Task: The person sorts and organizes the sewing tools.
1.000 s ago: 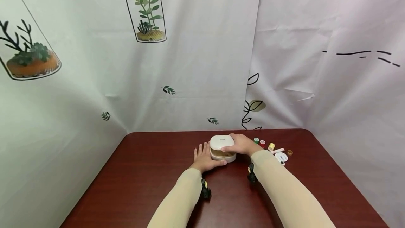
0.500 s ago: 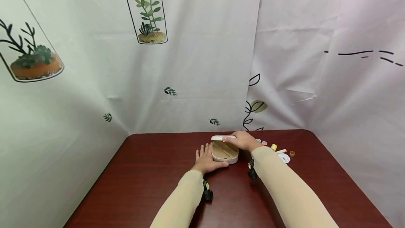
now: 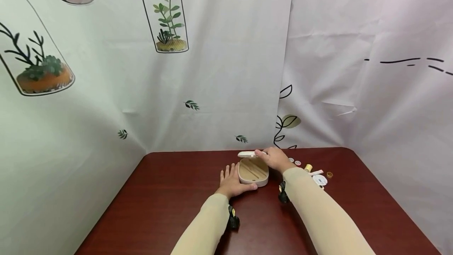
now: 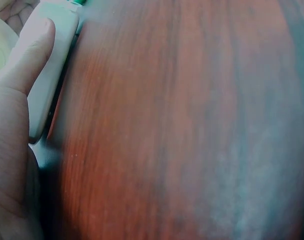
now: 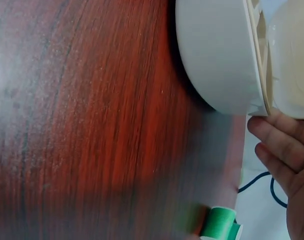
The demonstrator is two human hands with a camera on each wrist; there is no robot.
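Note:
A white rounded box (image 3: 262, 183) with a beige divided inside stands near the table's back edge, its hinged lid (image 3: 246, 154) raised and seen almost edge-on. My right hand (image 3: 277, 159) grips the lid at its right side, thumb at the front. In the right wrist view, those fingers (image 5: 279, 140) reach up beside the hinge end, between the box wall (image 5: 217, 55) and the lid. Against the box's left side my left hand (image 3: 231, 183) rests with fingers spread, its thumb along the front. The left wrist view has this thumb (image 4: 34, 57) straight over the white wall.
Right of the box lie a yellow thread spool (image 3: 308, 167), a pale pink strip (image 3: 316, 172), a white disc (image 3: 320, 180) and a small brown ring (image 3: 330, 175). A green thread spool (image 5: 219, 222) is near the right hand. A printed cloth (image 3: 226, 70) hangs behind the table.
The right hand has swung the lid from partly raised to nearly edge-on, exposing the box's inside. The left hand keeps its place at the box. The head view has tilted slightly upward.

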